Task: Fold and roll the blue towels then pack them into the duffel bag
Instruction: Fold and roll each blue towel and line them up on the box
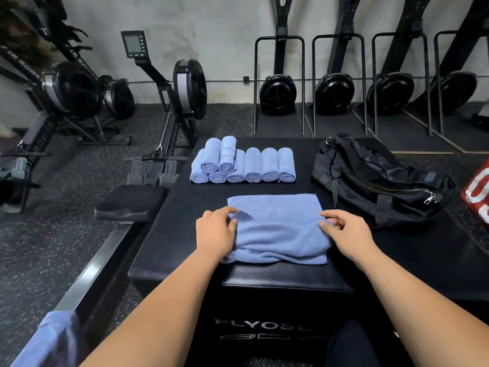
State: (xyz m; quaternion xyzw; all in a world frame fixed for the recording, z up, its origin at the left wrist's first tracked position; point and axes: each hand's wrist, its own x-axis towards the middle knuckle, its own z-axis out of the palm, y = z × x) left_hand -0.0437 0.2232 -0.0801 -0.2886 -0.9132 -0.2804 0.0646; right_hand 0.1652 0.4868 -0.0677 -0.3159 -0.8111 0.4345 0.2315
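A blue towel (277, 229) lies partly folded on the black plyo box (185, 207), its near half doubled over the far half. My left hand (215, 231) pinches the folded edge at the towel's left side. On the right side, my right hand (344, 231) pinches the same edge. Several rolled blue towels (243, 165) lie in a row at the far end of the box, two of them stacked on top at the left. The black duffel bag (378, 181) sits to the right of them, its zipper partly open.
A rowing machine (169, 107) stands left of the box, its seat (132, 202) close to the box edge. More rowers stand upright along the back wall. A red item (479, 197) shows at the right edge. More blue cloth (50, 337) lies at the bottom left.
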